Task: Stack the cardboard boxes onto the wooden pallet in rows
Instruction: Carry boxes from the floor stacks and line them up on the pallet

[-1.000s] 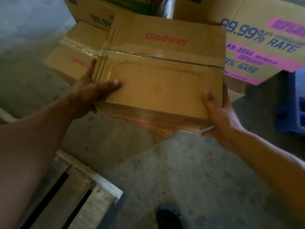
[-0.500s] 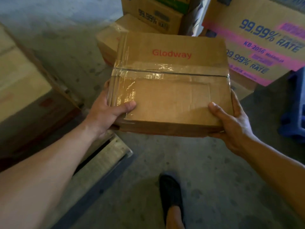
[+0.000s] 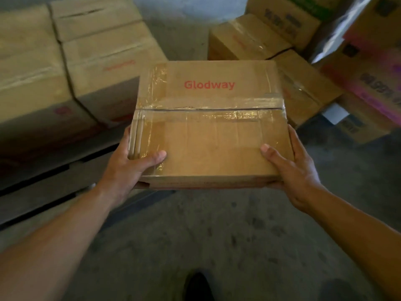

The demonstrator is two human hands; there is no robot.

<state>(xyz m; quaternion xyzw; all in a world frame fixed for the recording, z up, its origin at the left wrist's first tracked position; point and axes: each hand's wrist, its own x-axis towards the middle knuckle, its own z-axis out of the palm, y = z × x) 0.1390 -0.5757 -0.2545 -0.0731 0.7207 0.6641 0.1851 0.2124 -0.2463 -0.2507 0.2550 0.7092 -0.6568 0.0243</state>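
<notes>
I hold a taped brown cardboard box (image 3: 208,127) printed "Glodway" in the air at the centre of the head view. My left hand (image 3: 128,168) grips its near left corner, thumb on top and fingers underneath. At the near right corner my right hand (image 3: 293,170) grips the same way. The wooden pallet (image 3: 43,187) lies low at the left, with stacked cardboard boxes (image 3: 91,61) standing on it in a row. The held box hangs to the right of that stack, over the concrete floor.
More loose brown boxes (image 3: 249,38) sit on the floor behind the held box. Large cartons with pink and blue print (image 3: 368,83) are piled at the right. Bare concrete floor (image 3: 217,235) runs between pallet and cartons; my dark shoe (image 3: 198,287) shows at the bottom.
The view has swung left with the box in both hands. The boxes stacked on the pallet have come into view at the left, and the printed cartons have slid to the right edge.
</notes>
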